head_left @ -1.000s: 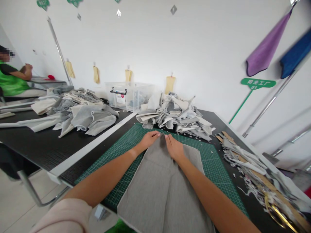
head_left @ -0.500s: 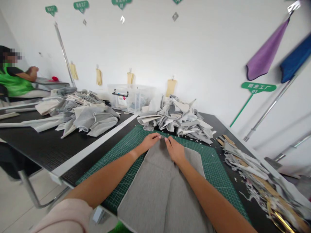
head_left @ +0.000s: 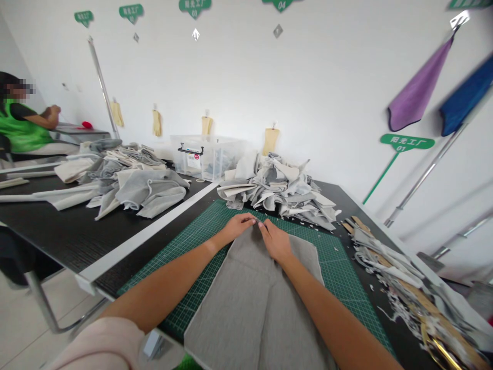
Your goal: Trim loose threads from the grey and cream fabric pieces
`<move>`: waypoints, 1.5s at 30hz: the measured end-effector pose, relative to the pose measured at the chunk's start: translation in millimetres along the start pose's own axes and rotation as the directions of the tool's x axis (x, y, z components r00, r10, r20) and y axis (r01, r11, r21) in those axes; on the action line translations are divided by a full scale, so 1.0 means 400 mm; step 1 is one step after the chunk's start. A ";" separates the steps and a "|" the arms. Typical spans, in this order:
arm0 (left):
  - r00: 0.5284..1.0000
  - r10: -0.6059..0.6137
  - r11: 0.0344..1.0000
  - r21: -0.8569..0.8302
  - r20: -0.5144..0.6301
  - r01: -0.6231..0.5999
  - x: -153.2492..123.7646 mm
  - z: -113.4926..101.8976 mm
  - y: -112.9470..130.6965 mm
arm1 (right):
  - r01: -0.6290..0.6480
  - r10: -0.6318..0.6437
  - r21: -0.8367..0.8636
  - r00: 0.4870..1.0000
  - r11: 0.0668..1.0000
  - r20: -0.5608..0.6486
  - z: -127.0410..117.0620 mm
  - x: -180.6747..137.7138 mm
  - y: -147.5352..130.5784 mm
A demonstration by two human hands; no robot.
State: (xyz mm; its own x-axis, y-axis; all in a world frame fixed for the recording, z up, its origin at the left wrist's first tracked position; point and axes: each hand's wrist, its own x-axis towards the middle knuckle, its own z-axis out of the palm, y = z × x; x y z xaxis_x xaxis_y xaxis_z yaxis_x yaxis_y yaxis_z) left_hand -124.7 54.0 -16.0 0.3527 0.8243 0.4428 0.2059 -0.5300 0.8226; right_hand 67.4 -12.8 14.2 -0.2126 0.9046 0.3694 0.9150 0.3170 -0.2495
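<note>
A grey piece of cloth (head_left: 246, 303) lies over the green cutting mat (head_left: 339, 272) and runs down past the bottom of the view. My left hand (head_left: 241, 226) pinches its far edge between thumb and fingers. Close beside it, my right hand (head_left: 275, 239) also grips that edge, thumb toward the left hand. The edge is slightly gathered between the two thumbs. A crease runs down the cloth toward me.
Behind the mat is a heap of grey and white cloth pieces (head_left: 277, 185), with a clear plastic box (head_left: 208, 156) beside it. More cloth (head_left: 142, 190) lies left. Scraps (head_left: 389, 257) and gold-handled scissors (head_left: 439, 347) lie right. A person in green (head_left: 23, 126) sits far left.
Both hands keep their pinch on the cloth's far edge, the right hand's thumb shifting slightly left and down. The whole view has moved a little.
</note>
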 end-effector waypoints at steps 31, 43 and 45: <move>0.989 -0.146 0.988 -0.054 0.027 0.148 -0.011 -0.003 0.015 | 0.014 -0.012 -0.029 0.998 0.999 0.069 0.008 0.004 0.004; 0.975 -0.223 0.974 -0.035 0.014 0.223 -0.013 -0.003 0.003 | 0.033 -0.031 -0.013 0.995 0.999 0.096 -0.005 -0.001 -0.001; 0.975 -0.221 0.974 -0.037 0.018 0.222 -0.013 -0.003 0.003 | 0.049 -0.048 -0.014 0.996 0.999 0.080 -0.002 0.000 0.003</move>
State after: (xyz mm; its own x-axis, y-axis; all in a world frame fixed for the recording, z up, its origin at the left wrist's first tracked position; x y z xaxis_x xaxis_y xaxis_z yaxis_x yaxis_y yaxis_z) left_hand -127.3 49.4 -16.9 0.3150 0.9174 0.2434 0.2449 -0.3263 0.9130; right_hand 68.7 -12.8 14.7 -0.2831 0.9082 0.3082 0.9080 0.3573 -0.2187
